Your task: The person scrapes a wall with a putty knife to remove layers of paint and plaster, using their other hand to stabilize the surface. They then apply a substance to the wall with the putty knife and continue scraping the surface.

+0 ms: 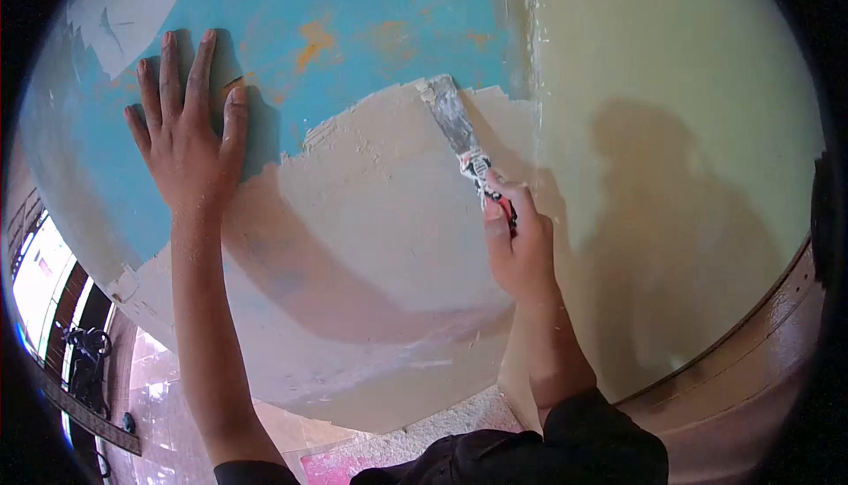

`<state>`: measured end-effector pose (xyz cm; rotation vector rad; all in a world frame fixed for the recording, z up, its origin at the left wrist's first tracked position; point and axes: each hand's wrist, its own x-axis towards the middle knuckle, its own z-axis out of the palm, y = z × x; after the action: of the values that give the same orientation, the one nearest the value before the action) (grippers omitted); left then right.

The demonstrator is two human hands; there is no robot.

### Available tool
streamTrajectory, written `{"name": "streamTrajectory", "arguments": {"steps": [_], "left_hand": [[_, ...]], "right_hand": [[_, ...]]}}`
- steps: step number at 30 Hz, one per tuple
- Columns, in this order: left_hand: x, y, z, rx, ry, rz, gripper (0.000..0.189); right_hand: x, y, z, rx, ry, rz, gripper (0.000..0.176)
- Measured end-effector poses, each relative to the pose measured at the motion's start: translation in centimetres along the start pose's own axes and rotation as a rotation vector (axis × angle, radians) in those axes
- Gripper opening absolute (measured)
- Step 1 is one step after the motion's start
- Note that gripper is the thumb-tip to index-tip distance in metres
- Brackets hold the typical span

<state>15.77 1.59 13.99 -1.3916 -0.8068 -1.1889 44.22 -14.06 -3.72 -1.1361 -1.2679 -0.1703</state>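
Observation:
My left hand (185, 136) lies flat with its fingers spread on the blue painted part of a wall (371, 8). My right hand (519, 246) grips the red and black handle of a putty knife (455, 123). Its metal blade points up and left and presses on the wall at the upper edge of a beige putty patch (389, 211), just below the blue paint. Both forearms reach up from dark sleeves at the bottom of the view.
To the right of a vertical corner edge (534, 61), a pale yellow-green wall face (671, 132) carries my shadow. A brown skirting strip (751, 344) runs along its base. A tiled floor (168, 388) and a bright opening (40, 282) show at lower left.

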Motion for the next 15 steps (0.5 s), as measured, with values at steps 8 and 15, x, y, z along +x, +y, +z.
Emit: {"name": "streamTrajectory", "arguments": {"steps": [8, 15], "left_hand": [[0.1, 0.1, -0.1, 0.004, 0.023, 0.003, 0.058], [0.0, 0.0, -0.2, 0.001, 0.004, 0.003, 0.057]], "right_hand": [[-0.4, 0.3, -0.8, 0.073, -0.060, 0.071, 0.035], [-0.3, -0.5, -1.1, 0.175, -0.066, 0.138, 0.031]]}}
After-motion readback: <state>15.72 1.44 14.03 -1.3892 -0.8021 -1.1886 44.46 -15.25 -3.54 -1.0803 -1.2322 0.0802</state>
